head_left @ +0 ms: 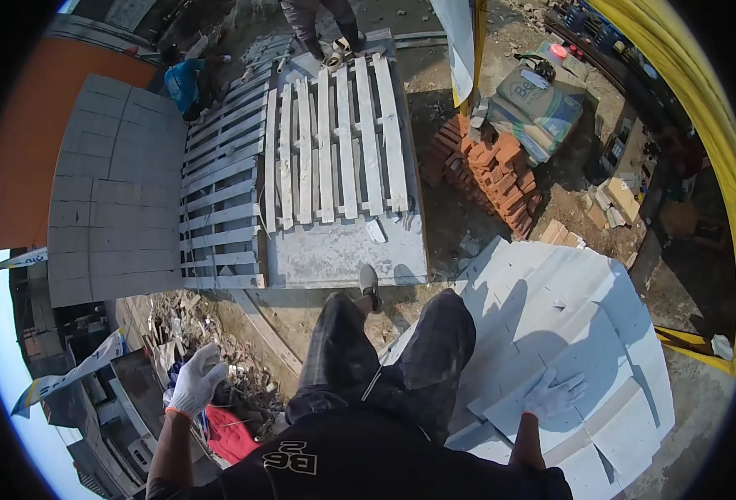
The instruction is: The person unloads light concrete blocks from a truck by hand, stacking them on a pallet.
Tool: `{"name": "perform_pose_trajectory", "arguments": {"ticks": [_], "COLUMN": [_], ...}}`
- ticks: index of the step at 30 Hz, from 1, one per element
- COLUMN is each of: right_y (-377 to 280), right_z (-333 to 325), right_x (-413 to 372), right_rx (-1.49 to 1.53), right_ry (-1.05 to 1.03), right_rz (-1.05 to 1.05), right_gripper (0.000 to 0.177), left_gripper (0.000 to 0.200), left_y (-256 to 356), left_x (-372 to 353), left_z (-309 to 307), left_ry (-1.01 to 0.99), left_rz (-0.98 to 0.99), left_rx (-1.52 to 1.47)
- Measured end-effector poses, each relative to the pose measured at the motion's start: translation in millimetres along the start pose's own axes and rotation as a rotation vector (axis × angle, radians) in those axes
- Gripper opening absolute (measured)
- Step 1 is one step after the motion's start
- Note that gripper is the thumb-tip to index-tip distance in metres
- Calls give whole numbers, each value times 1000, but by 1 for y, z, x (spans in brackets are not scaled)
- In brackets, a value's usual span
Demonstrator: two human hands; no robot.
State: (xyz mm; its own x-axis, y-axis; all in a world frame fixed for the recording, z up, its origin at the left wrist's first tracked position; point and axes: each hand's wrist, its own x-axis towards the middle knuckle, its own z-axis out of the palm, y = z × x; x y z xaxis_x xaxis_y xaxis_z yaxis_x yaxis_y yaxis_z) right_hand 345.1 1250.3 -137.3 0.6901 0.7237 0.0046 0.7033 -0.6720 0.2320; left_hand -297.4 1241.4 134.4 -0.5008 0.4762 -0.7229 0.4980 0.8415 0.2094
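My left hand [195, 381], in a white knitted glove, is held out in the air at the lower left. Its fingers are loosely curved and apart, with nothing visible in them. My right hand [555, 393], also gloved, lies with spread fingers on top of a large stack of pale grey blocks [551, 312] to my right. I hold nothing in it. Between my hands my legs in dark checked trousers [334, 342] are bent, and one shoe [369, 283] rests at the edge of a grey slab [326, 254] ahead.
Wooden pallets [343, 150] lie on the slab. Another block stack [114, 192] stands at left, near a person in blue [184, 87]. A second person's legs [322, 25] are at the far end. Red bricks [501, 175], bags [538, 108] and rubble [234, 350] lie below.
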Motion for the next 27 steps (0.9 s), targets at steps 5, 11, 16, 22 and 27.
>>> {"name": "perform_pose_trajectory", "arguments": {"ticks": [5, 11, 16, 22, 27], "right_y": [-32, -153, -342, -731, -1030], "right_z": [67, 65, 79, 7, -129], "right_x": [-15, 8, 36, -4, -50], "right_rx": [-110, -192, -15, 641, 527], "right_ry": [400, 332, -31, -1466, -648], "right_rz": [32, 77, -39, -453, -1447], "right_gripper": [79, 72, 67, 51, 64], "left_gripper": [66, 68, 66, 79, 43], "left_y": [-129, 112, 164, -8, -234], "left_x": [339, 476, 360, 497, 497], "left_z": [74, 187, 68, 35, 97], "left_ry": [-437, -738, -914, 39, 517], "left_rz": [-111, 866, 1237, 221, -426], "left_rx": [714, -747, -444, -816, -1473]}}
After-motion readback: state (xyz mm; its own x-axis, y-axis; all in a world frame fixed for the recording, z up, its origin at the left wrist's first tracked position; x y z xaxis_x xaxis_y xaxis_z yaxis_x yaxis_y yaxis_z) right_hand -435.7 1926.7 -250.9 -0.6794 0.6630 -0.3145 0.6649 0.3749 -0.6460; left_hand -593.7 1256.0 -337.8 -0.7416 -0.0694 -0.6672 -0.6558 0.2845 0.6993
